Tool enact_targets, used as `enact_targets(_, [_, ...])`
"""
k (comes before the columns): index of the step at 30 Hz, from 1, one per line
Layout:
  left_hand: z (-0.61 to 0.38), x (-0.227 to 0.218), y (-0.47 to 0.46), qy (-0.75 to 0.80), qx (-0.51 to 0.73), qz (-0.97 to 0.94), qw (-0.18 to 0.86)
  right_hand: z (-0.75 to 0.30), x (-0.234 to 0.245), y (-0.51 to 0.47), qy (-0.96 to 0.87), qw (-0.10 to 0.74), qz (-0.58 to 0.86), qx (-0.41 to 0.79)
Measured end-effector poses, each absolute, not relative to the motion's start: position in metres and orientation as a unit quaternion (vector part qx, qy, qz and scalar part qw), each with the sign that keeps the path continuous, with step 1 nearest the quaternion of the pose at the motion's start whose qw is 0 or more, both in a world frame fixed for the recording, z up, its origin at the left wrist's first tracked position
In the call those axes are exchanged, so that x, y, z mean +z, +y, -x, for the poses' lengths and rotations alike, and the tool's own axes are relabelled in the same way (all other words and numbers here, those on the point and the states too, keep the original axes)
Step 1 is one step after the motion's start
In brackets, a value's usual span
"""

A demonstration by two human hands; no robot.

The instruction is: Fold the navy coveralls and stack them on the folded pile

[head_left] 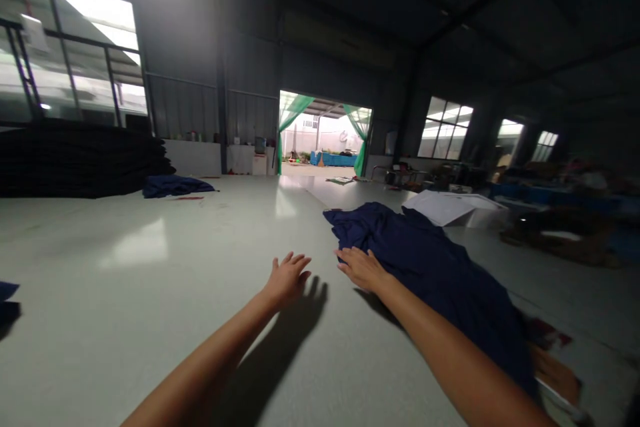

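Evidently held nothing in left hand [289, 279] or right hand [364, 270], fingers [299, 261] spread; had navy cloth [425, 257] still bunched on worktop [170, 320].

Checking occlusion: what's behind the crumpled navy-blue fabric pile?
Behind the crumpled navy-blue fabric pile, a white, angular, sheet-like object shows, partly overlapped at its left. The pale, glossy work surface continues beyond. Anything directly behind the pile's bulk is hidden.
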State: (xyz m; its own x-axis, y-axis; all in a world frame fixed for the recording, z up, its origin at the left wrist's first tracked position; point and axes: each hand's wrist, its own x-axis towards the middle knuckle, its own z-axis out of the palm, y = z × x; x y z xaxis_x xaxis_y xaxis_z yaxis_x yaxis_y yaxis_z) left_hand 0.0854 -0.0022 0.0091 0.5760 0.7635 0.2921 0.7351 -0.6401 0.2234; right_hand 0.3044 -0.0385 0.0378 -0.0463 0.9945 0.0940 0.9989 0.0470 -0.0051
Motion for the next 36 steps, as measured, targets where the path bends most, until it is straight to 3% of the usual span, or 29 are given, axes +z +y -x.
enact_targets(11, [-0.269,-0.004,0.044,0.297,0.250,-0.917,0.095,-0.422,0.025,-0.042,-0.642,0.068,0.763,-0.043])
enact_targets(16, [-0.300,-0.006,0.058,0.355,0.158,-0.921,0.025,-0.434,0.006,-0.032,-0.632,0.091,0.769,-0.025])
enact_targets(21, [-0.301,0.005,0.059,0.360,0.103,-0.927,-0.009,-0.432,0.009,-0.028,-0.638,0.097,0.763,-0.031])
enact_targets(36, [-0.194,0.041,0.027,0.389,0.117,-0.913,-0.048,-0.344,0.050,-0.044,-0.700,0.111,0.706,-0.004])
